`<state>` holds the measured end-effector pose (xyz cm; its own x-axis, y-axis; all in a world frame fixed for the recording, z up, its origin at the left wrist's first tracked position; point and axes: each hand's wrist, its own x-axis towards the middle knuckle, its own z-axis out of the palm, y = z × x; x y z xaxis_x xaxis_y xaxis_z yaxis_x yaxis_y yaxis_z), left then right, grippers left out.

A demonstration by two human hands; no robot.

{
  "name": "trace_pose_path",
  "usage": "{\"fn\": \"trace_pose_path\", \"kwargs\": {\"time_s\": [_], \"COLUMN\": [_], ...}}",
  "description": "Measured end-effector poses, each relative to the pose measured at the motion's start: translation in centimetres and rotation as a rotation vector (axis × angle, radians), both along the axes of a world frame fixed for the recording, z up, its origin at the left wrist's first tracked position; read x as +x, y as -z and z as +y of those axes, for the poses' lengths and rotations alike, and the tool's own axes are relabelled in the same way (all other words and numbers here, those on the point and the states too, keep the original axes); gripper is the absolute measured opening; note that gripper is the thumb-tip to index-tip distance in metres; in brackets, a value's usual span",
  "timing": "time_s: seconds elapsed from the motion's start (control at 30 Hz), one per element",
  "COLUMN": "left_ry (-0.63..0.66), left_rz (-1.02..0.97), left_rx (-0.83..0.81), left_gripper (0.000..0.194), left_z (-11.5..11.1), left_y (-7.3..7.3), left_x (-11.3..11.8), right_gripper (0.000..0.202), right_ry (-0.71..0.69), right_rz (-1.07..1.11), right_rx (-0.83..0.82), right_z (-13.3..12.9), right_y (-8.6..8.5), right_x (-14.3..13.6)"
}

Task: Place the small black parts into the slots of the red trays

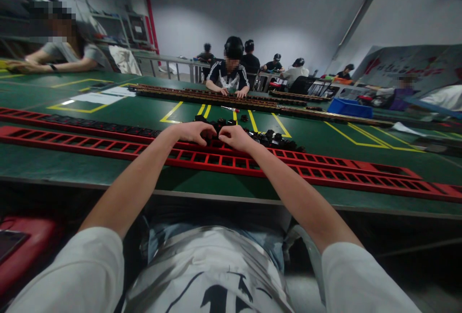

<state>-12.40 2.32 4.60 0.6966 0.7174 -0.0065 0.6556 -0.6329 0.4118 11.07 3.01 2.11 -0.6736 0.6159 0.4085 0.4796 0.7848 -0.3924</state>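
Two bare hands work close together at the centre of the frame, above a green surface (216, 184) marked with yellow lines. The left hand (190, 132) and the right hand (236, 136) both have curled fingers, the fingertips drawn in as if pinching; whether a part sits between them cannot be told. Beneath them, two long red ladder-like frames (361, 164) with rectangular slots run side by side from the left edge toward the lower right. Small black parts (270, 137) lie heaped around the fingers and just right of them, while flat black pieces (90, 124) fill a run of slots in the rear frame, left of centre. Beyond, a slim red-handled tool (231, 109) lies near a row of long brown rails (173, 92), where a person in a dark-and-white top (229, 76) bends over the work. A blue plastic bin (350, 108) stands at right
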Motion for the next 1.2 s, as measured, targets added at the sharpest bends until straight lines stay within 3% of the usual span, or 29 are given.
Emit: {"fn": "trace_pose_path", "kwargs": {"time_s": [0.23, 0.5, 0.7, 0.83, 0.97, 1.13, 1.2], "left_ry": [-0.034, -0.075, -0.026, -0.054, -0.119, -0.225, -0.249], "left_rz": [0.043, -0.078, 0.118, 0.130, -0.105, -0.479, -0.545], "left_rx": [0.014, 0.027, 0.058, 0.116, 0.155, 0.263, 0.264], "left_gripper": [0.062, 0.046, 0.032, 0.033, 0.033, 0.040, 0.038], "left_z": [-0.3, 0.1, -0.3, -0.4, -0.3, 0.0, 0.1], "left_y": [-0.2, -0.2, -0.4, -0.4, -0.1, 0.6, 0.8], "left_x": [0.2, 0.2, 0.8, 0.9, 1.0, 2.3, 2.8], "right_gripper": [0.014, 0.015, 0.014, 0.014, 0.018, 0.060, 0.063], "right_ry": [0.000, 0.056, 0.036, 0.036, 0.007, -0.028, -0.010], "right_rz": [-0.002, 0.013, -0.007, 0.003, 0.054, 0.167, 0.176], "right_rx": [-0.011, 0.027, 0.032, 0.053, 0.026, -0.031, -0.012], "right_z": [-0.2, 0.0, 0.1, 0.3, 0.2, -0.1, -0.1], "right_y": [-0.1, -0.1, 0.1, 0.1, 0.0, -0.1, -0.1], "right_x": [0.0, -0.1, 0.1, 0.1, 0.0, -0.1, -0.1]}}
